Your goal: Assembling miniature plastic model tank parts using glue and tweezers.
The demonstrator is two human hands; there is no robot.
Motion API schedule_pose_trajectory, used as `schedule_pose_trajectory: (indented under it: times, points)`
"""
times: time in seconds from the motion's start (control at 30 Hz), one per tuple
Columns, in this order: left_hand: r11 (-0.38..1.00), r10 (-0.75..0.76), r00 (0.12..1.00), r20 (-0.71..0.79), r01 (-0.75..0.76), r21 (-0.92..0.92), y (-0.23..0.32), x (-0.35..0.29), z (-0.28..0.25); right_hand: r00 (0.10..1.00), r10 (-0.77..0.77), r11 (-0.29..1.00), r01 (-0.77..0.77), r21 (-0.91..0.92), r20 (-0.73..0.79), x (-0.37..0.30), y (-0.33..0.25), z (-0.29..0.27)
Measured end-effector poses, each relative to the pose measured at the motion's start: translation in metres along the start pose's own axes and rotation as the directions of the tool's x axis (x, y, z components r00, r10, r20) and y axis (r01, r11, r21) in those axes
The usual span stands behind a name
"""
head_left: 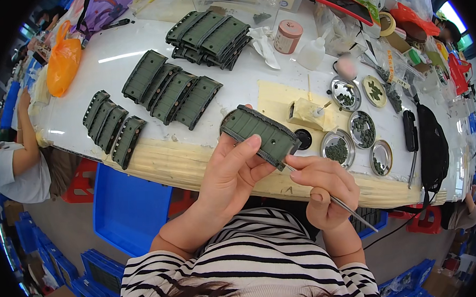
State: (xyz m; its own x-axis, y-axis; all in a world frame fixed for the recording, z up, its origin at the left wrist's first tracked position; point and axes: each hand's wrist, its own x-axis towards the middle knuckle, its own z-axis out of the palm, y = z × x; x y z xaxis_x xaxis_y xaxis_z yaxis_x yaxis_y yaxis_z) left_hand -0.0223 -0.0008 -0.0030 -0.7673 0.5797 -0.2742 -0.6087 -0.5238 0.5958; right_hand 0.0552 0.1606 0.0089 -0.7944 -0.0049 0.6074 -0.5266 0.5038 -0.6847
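Observation:
My left hand (226, 171) holds a dark green, curved, ribbed plastic panel (261, 135) up over the table's near edge, with the thumb across its face. In my right hand (327, 184) is a slim metal tool (353, 213), possibly tweezers. Its front end meets the panel's lower right corner, and its back end sticks out toward my body. Whether a small part sits at the tip is too small to tell. Just behind the panel is a small round black container (303, 139).
Similar green panels (172, 92) lie in groups at left, with a stack (209, 36) farther back. Round metal dishes (337, 148) of small green parts stand at right, near a tape-wrapped block (309, 114). Behind are a pink tin (288, 36) and a white bottle (312, 54). A blue tray (129, 201) sits below the edge.

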Motion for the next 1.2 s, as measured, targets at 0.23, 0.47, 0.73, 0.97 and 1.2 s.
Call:
schedule_pose_trajectory:
  times: [0.23,0.47,0.73,0.97,1.2]
  points:
    - [1.000,-0.001,0.997,0.074,0.002,-0.009,0.000,0.000,0.000,0.993,-0.112,0.992,0.114,-0.062,0.035,-0.001,-0.009,-0.001]
    - [1.000,0.007,0.993,0.116,-0.004,-0.022,-0.002,0.002,-0.001,0.993,-0.112,0.992,0.114,-0.058,0.034,-0.005,-0.011,-0.003]
    - [1.000,0.000,0.993,0.121,0.003,-0.025,-0.004,0.003,0.000,0.994,-0.110,0.991,0.110,-0.073,0.013,-0.007,-0.011,-0.003]
    - [1.000,-0.002,0.993,0.116,0.005,-0.026,-0.004,0.002,0.000,0.994,-0.112,0.991,0.112,-0.077,0.006,-0.008,-0.010,-0.002]
    - [0.999,-0.010,0.980,0.197,0.018,-0.041,0.001,0.004,0.003,0.996,-0.013,0.990,0.026,0.141,-0.088,-0.009,-0.015,-0.009]
